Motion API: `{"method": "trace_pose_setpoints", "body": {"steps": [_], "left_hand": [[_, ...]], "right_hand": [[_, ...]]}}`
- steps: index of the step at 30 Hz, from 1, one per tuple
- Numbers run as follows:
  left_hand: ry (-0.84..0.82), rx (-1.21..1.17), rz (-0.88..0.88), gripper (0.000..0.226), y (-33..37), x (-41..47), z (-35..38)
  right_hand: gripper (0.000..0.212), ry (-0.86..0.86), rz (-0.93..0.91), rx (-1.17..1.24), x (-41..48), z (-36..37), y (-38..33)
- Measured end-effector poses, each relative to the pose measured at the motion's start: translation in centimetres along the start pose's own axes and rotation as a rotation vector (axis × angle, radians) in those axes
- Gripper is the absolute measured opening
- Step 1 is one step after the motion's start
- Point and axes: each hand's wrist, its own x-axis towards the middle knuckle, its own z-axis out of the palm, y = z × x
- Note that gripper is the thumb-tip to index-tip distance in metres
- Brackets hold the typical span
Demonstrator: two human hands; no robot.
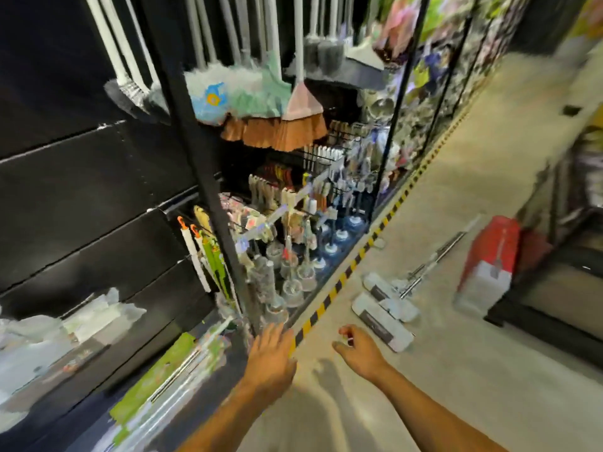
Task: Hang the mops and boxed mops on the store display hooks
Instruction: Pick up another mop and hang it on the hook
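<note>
Your left hand (272, 352) is at the bottom centre of the frame, fingers straight and open, beside the yellow-black floor stripe (341, 282). Your right hand (359, 350), just right of it, has loosely curled fingers and holds nothing that I can see. Two flat mops (381, 321) lie on the floor right of centre, near a red box (489, 256). Green boxed mops (153, 389) are at lower left.

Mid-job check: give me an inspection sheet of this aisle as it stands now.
Surface: beige floor, yellow-black hazard strip along the base of the black rack.
Job's things: two flat mops lying on the floor; red-and-white boxed mop standing opposite; green boxed mops at the rack.
Clutter: small pale object on the floor by the strip.
Hands: left hand open, right hand loosely curled, both empty.
Cables: nothing seen.
Surroundings: brooms hanging above.
</note>
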Motion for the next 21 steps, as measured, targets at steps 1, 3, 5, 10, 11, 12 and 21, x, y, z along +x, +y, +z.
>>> {"method": "trace_pose_setpoints", "body": {"steps": [1,3,5,10,11,12,21], "left_hand": [[-0.009,0.006,0.045,0.07,2.0,1.0,0.3],[-0.022,0.012,0.131,0.069,5.8,3.1,0.6],[-0.036,0.013,0.194,0.069,9.4,5.1,0.7],[-0.071,0.037,0.336,0.069,16.6,10.8,2.1],[-0.071,0.049,0.361,0.069,17.9,12.1,2.5],[-0.066,0.059,0.383,0.068,19.2,13.4,2.8],[-0.155,0.048,0.501,0.065,28.8,28.5,3.5]], "right_hand": [[0.037,0.031,0.022,0.014,-0.2,-1.5,1.6],[0.035,0.086,0.069,0.049,-0.9,-4.7,4.2],[0.031,0.144,0.122,0.104,-1.2,-7.6,6.8],[0.029,0.275,0.235,0.149,-0.9,-13.9,12.0],[0.031,0.296,0.249,0.164,-0.6,-15.1,12.8],[0.034,0.315,0.267,0.177,-0.3,-16.2,13.7],[0.032,0.411,0.378,0.176,8.1,-26.7,19.6]]}}
